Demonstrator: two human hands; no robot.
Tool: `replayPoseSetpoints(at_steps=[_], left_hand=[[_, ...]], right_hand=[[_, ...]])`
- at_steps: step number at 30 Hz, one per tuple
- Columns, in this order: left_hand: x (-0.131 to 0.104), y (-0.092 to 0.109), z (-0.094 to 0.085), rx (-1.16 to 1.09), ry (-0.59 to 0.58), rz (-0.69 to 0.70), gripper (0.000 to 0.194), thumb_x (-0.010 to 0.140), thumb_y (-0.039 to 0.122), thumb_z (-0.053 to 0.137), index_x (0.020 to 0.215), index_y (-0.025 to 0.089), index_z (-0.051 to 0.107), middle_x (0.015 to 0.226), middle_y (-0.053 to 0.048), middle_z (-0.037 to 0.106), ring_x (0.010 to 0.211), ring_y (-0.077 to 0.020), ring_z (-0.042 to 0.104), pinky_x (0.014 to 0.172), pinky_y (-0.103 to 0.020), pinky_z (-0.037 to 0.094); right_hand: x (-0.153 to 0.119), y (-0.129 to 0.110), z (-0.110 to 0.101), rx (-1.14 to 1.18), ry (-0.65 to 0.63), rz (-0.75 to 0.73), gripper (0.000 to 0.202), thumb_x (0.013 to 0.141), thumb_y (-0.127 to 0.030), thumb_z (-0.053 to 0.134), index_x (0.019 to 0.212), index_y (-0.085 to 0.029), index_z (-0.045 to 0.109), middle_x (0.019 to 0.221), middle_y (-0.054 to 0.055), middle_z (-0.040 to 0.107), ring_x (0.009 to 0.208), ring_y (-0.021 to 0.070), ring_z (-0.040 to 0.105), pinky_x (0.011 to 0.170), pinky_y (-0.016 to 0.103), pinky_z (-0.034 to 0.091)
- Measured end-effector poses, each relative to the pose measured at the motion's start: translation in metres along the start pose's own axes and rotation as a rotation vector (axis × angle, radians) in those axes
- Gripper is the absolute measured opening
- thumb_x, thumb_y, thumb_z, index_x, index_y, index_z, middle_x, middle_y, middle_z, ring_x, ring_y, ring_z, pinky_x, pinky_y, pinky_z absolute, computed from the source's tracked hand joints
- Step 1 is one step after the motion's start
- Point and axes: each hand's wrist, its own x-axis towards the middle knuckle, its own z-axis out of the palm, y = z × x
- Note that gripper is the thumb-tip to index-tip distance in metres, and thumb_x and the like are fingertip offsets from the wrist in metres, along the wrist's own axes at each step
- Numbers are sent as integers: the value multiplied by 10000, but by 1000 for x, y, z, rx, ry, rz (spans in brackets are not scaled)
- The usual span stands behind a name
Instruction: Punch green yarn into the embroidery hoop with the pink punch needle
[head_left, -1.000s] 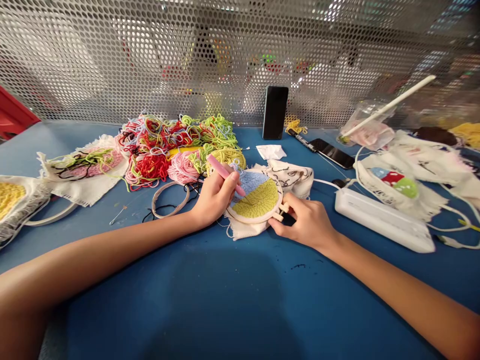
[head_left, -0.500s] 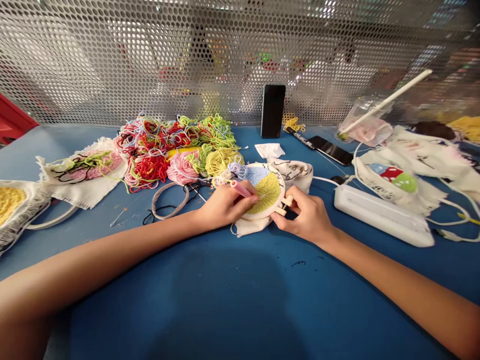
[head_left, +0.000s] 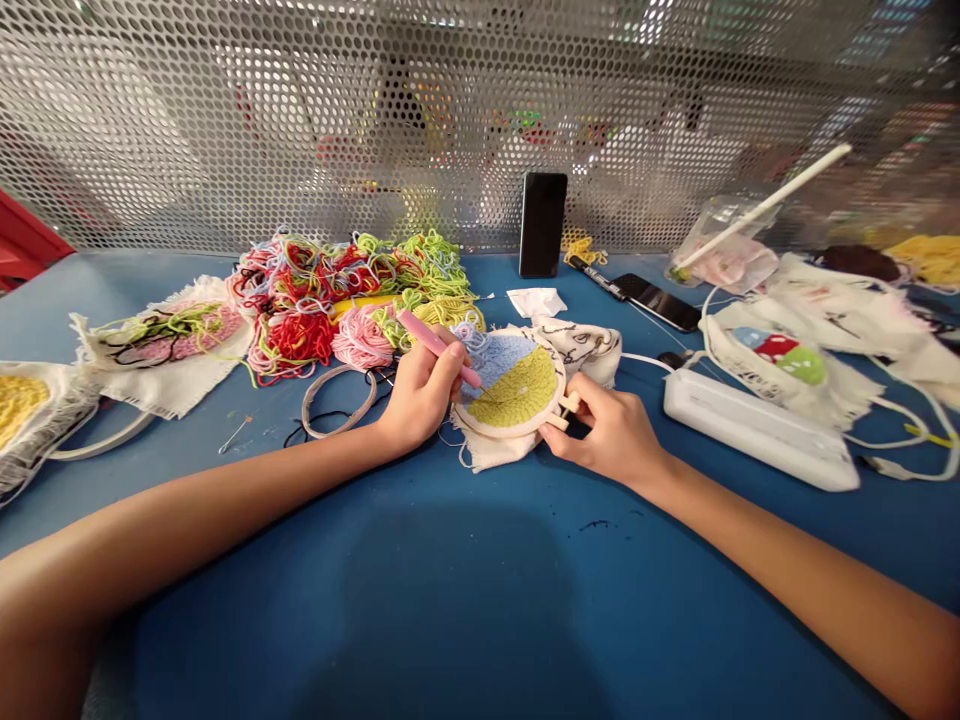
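My left hand is closed round a pink punch needle, its tip pointing down and right at the stitched cloth. That cloth is stretched in a round embroidery hoop; blue loops fill its upper left and yellow-green loops its lower right. My right hand pinches the hoop's rim at the lower right, around its pale screw clamp. Loose cloth hangs out under the hoop, and more white cloth with dark marks bunches behind it. Light blue yarn lies by the hoop's upper left edge.
A heap of coloured yarn lies behind my left hand, an empty hoop before it. One phone stands upright; another phone lies flat. To the right are a white lamp-like bar and stitched cloths. A perforated metal panel stands behind.
My left hand has moved left with the punch needle, from the yellow-green part toward the hoop's left side, uncovering more stitching. My right hand stays on the rim.
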Motion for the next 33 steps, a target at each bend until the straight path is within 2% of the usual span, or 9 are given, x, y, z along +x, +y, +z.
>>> replayPoseSetpoints(at_steps=[3, 7, 10, 13, 16, 21, 26, 30, 33], left_hand=[[-2, -1, -2, 116, -6, 59, 271, 881, 398, 426, 730, 174, 449, 534, 38, 522, 393, -55, 397, 379, -176, 341], [-5, 3, -3, 386, -66, 248, 272, 900, 308, 399, 699, 155, 501, 635, -4, 555, 519, -71, 478, 506, -202, 394], [-5, 6, -2, 557, -205, 406, 254, 887, 248, 414, 695, 141, 541, 704, -35, 576, 616, -93, 522, 580, -218, 420], [-5, 7, -1, 567, -352, 492, 192, 874, 223, 441, 738, 135, 544, 719, -41, 590, 655, -103, 544, 609, -217, 441], [-4, 7, 0, 558, -341, 450, 210, 879, 228, 441, 732, 129, 554, 722, -40, 600, 653, -100, 551, 614, -215, 442], [0, 4, 0, 489, -294, 203, 299, 894, 313, 416, 717, 128, 569, 700, -24, 588, 618, -90, 539, 581, -209, 424], [2, 2, -1, 398, -344, 84, 301, 891, 352, 419, 733, 131, 548, 658, -9, 565, 594, -82, 519, 562, -200, 421], [-1, 3, 0, 335, -398, 86, 271, 878, 334, 445, 753, 122, 556, 722, -29, 565, 627, -90, 534, 573, -202, 449], [0, 4, 1, 222, -395, -23, 286, 878, 339, 431, 820, 104, 581, 762, -48, 562, 628, -100, 547, 550, -214, 474]], right_hand=[[0, 0, 0, 0, -6, 7, 350, 655, -437, 605, 648, -205, 343, 467, -57, 392, 381, 73, 359, 410, 218, 300], [0, 0, -1, 13, 9, -12, 364, 649, -440, 617, 640, -205, 339, 473, -55, 400, 383, 70, 354, 410, 220, 301], [-1, -2, -2, 17, 30, -18, 365, 645, -422, 631, 629, -205, 337, 474, -56, 396, 383, 66, 352, 411, 217, 304], [-1, -3, -3, 11, 55, -21, 378, 632, -402, 646, 622, -206, 323, 477, -59, 387, 385, 59, 342, 409, 210, 305], [-2, -5, -4, -4, 83, -40, 378, 619, -382, 655, 616, -205, 321, 471, -66, 368, 380, 50, 328, 402, 202, 303], [0, -9, -5, -56, 142, -125, 377, 616, -384, 659, 601, -204, 328, 454, -69, 368, 365, 46, 334, 396, 197, 308], [2, -13, -8, -83, 172, -206, 402, 619, -422, 681, 594, -201, 346, 445, -65, 385, 368, 54, 369, 408, 200, 324], [2, -9, -8, -58, 154, -86, 441, 659, -520, 638, 608, -204, 336, 449, -65, 372, 363, 53, 340, 391, 203, 294], [3, -5, -9, -20, 95, 31, 493, 644, -585, 626, 614, -208, 310, 469, -64, 361, 384, 58, 331, 396, 209, 277]])
